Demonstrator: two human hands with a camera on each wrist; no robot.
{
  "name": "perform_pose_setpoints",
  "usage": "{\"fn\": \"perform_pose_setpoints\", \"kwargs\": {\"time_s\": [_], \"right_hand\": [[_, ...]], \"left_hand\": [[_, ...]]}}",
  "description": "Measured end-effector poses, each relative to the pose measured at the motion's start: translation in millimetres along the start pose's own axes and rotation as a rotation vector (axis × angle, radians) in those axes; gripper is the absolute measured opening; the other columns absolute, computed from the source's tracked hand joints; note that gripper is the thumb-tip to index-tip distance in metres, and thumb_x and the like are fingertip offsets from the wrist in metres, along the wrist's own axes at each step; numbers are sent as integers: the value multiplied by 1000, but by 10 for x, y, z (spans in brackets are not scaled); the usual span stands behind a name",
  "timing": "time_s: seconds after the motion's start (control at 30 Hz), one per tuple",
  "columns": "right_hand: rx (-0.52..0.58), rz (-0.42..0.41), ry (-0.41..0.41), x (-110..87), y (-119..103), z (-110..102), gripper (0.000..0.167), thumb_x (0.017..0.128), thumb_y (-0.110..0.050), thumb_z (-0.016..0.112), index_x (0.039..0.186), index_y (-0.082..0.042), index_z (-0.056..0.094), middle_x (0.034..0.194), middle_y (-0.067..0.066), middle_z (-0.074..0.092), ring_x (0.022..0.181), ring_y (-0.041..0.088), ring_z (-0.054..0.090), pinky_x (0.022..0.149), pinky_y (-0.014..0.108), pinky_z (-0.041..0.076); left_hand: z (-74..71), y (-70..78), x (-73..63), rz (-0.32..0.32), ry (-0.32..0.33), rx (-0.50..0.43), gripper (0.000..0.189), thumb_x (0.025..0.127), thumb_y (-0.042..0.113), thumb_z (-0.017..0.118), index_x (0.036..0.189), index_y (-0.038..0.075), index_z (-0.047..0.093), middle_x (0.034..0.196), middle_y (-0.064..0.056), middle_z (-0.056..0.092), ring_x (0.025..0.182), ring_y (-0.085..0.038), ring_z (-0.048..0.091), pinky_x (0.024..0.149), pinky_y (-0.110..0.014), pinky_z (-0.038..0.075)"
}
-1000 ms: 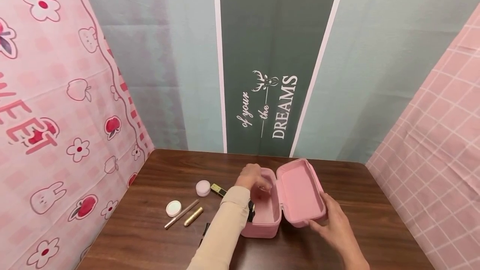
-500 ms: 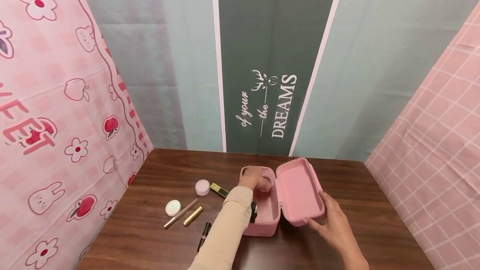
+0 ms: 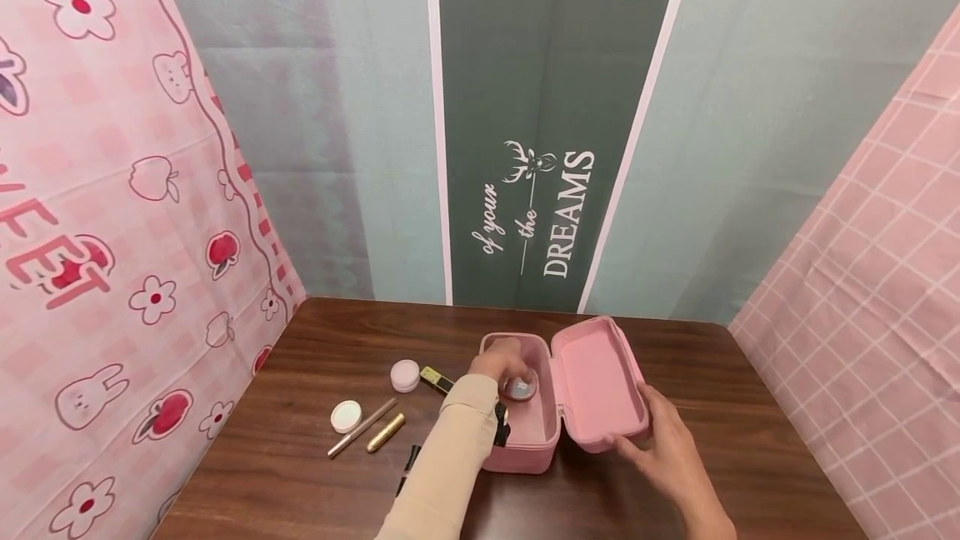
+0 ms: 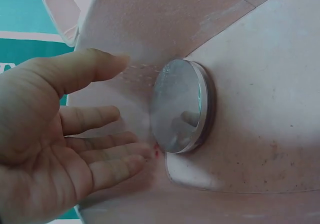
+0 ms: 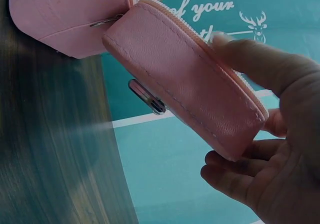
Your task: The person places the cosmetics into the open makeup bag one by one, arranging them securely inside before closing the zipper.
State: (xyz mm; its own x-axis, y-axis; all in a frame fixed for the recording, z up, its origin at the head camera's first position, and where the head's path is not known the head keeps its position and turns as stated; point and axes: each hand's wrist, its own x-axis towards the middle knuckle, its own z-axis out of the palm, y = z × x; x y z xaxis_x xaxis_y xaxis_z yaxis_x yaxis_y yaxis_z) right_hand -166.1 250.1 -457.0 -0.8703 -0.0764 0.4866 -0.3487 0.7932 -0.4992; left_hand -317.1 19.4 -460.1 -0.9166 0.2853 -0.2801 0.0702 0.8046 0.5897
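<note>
The pink zip case (image 3: 521, 461) stands on the table with its lid (image 3: 603, 382) swung out to the right. Inside, a round flat compact with a clear, shiny top (image 4: 175, 106) lies on the case floor, near a wall. My left hand (image 3: 501, 359) is down in the case beside it. In the left wrist view its fingers (image 4: 92, 119) are relaxed and hold nothing, a little short of the compact. My right hand (image 3: 671, 444) grips the lid by its outer edge, thumb (image 5: 245, 54) on the zip rim and fingers beneath.
Left of the case lie a pink round jar (image 3: 405, 375), a white round jar (image 3: 346, 416), a slim pencil-like stick (image 3: 362, 428), a gold tube (image 3: 386, 432) and a black-and-gold item (image 3: 437, 380). A black tube (image 3: 412, 458) is partly hidden by the left sleeve.
My left hand has lowered the compact into the case and let go of it; the fingers have drawn back slightly to the left. The right hand and lid have barely moved.
</note>
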Motion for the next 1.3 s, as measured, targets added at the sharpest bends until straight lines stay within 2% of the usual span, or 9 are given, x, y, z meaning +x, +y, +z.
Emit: {"fn": "perform_pose_setpoints", "kwargs": {"time_s": [0.2,0.47,0.67,0.73,0.83,0.9,1.0,1.1,1.3], "right_hand": [[10,-23,110,-28,-1,63,56,74,0,68,124,11,47,117,31,49,104,46,50,80,57,38],[-9,-22,171,-78,-19,94,53,69,1,65,120,7,52,111,29,55,99,42,54,78,43,37],[-4,-11,159,-135,-43,72,53,69,-1,67,119,7,52,111,26,55,99,37,54,81,32,35],[-4,-2,138,-150,-44,57,57,70,-4,71,121,6,51,112,25,55,100,36,53,81,33,35],[-1,13,99,-169,-39,35,69,67,-11,79,126,7,48,115,26,54,99,36,53,80,38,38],[-12,30,73,-179,-39,22,78,64,-15,84,128,8,45,115,27,53,95,33,55,74,45,40],[-17,52,55,-183,-42,19,86,61,-17,86,130,10,42,113,26,54,86,29,55,69,46,43],[-13,68,59,-173,-46,31,84,62,-18,86,130,9,42,113,26,54,85,27,54,67,45,44],[20,83,115,-165,-85,73,60,75,-9,71,127,8,47,119,28,52,99,37,55,77,34,40]], "left_hand": [[-40,14,-71,49,6,26,34,75,20,76,100,1,62,82,-4,56,74,-18,53,67,-30,47],[-94,-21,-238,168,74,108,24,76,19,74,90,3,64,73,-1,55,67,-14,50,63,-27,44],[-106,-53,-359,287,186,216,20,76,23,72,66,10,60,57,4,51,78,-16,52,88,-33,38],[-118,-57,-415,310,231,223,19,75,24,72,66,10,62,62,2,56,85,-19,53,87,-34,40],[-124,-82,-514,301,285,211,22,76,26,70,87,8,70,90,-6,63,98,-24,54,81,-36,45],[-114,-109,-583,288,322,222,31,77,27,71,101,7,69,108,-13,60,99,-27,56,78,-39,48],[-64,-173,-661,288,381,269,41,78,26,72,113,7,65,119,-18,53,98,-32,58,79,-44,48],[-3,-234,-718,304,440,281,41,76,26,74,111,6,65,121,-19,52,99,-34,57,81,-47,46],[57,-342,-826,317,516,226,40,76,27,75,109,6,65,124,-19,52,109,-35,51,85,-51,43]]}}
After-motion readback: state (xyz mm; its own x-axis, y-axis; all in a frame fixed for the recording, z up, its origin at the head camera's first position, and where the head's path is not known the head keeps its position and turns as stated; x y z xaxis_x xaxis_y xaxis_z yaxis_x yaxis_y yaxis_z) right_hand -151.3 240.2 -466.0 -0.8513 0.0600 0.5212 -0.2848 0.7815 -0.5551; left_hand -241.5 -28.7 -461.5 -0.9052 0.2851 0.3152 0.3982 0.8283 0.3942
